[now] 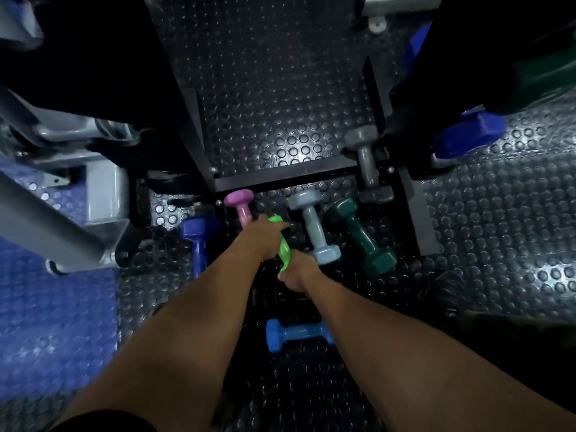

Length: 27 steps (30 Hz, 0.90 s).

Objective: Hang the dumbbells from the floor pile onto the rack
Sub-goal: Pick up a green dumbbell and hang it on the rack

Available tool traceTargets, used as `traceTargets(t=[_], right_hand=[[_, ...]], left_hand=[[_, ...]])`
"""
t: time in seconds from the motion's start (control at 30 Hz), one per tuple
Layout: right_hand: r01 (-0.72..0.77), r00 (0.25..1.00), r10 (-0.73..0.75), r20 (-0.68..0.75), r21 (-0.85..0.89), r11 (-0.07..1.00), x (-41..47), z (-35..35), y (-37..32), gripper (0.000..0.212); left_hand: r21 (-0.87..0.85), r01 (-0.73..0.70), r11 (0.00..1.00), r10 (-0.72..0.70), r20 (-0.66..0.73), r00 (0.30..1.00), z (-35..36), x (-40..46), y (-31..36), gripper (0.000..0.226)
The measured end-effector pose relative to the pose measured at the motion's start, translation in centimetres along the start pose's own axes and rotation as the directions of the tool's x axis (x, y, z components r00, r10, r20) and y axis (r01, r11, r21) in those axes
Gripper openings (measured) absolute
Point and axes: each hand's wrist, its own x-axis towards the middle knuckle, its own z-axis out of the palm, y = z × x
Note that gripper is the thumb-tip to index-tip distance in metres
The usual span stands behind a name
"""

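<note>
Dumbbells lie scattered on the studded floor (467,213) in front of you, and the one that matters now is the green dumbbell (283,244), already under both your hands. Its long axis runs from the far end, just left of the pale grey dumbbell (314,227), back toward you and slightly right. Your left hand (265,236) is wrapped over the far half, fingers (282,227) curled across the top near the far head. Your right hand (296,271) grips the near end, covering that head, so only the middle of the handle shows between the two. Neither hand is nearer in any useful sense: each has one end.

Whether the bar is lifted clear of the floor you cannot tell from here. It sits between the pink dumbbell (241,207) on its left and the pale grey one on its right, both close, so I would judge a straight lift along your forearms is the cleanest way out. The black rack frame (280,179) lies directly beyond the far head, so the carry looks to be forward and up.
</note>
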Motion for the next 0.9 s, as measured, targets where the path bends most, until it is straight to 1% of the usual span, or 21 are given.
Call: traceTargets(t=[0.07,0.2,0.27,0.37,0.43,0.5,0.57,0.6,0.67,0.8,0.9], right_hand=[[-0.019,1.0,0.019,0.0,0.003,1.0,-0.1,-0.8,-0.1,0.05],[-0.045,0.998,0.05,-0.039,0.127,0.991,-2.2,-1.5,0.1,0.053],[-0.052,0.993,0.07,-0.094,0.183,0.982,-3.2,-1.2,0.1,0.051],[-0.037,0.981,0.081,-0.178,0.239,0.97,-5.7,-1.5,0.0,0.049],[-0.005,0.969,0.053,-0.242,0.196,0.981,-7.9,-2.0,0.1,0.045],[0.008,0.955,0.024,-0.297,0.107,0.994,-10.4,-2.6,0.4,0.04],[0.049,0.936,-0.035,-0.352,0.032,0.998,-13.0,-3.6,1.0,0.047],[0.069,0.924,-0.065,-0.377,-0.002,0.998,-14.0,-4.0,1.4,0.051],[0.101,0.896,-0.122,-0.428,-0.071,0.992,-16.4,-5.2,1.6,0.052],[0.172,0.837,-0.257,-0.484,-0.215,0.961,-21.6,-8.4,0.5,0.04],[0.274,0.775,-0.358,-0.521,-0.234,0.933,-26.0,-11.1,-0.7,0.042]], left_hand=[[-0.027,-0.003,1.0,0.003,-0.017,1.0,-0.1,0.1,0.2,0.067],[-0.095,-0.002,0.996,-0.006,-0.09,0.996,-1.5,-1.2,0.6,0.06],[-0.1,0.016,0.995,-0.028,-0.126,0.992,-1.8,-2.9,0.6,0.058],[-0.122,0.043,0.992,-0.07,-0.225,0.972,-1.9,-5.7,1.3,0.055],[-0.13,0.058,0.99,-0.091,-0.268,0.959,-2.4,-8.1,2.4,0.053],[-0.148,0.076,0.986,-0.11,-0.237,0.965,-3.1,-10.8,3.5,0.058],[-0.134,0.077,0.988,-0.103,-0.2,0.974,-3.6,-13.4,4.3,0.066],[-0.125,0.075,0.989,-0.098,-0.19,0.977,-3.7,-14.6,4.5,0.066],[-0.132,0.079,0.988,-0.105,-0.206,0.973,-4.4,-17.1,5.2,0.063],[-0.15,0.085,0.985,-0.131,-0.329,0.935,-6.5,-22.8,6.8,0.052],[-0.18,0.07,0.981,-0.146,-0.455,0.878,-7.9,-26.6,7.4,0.051]])
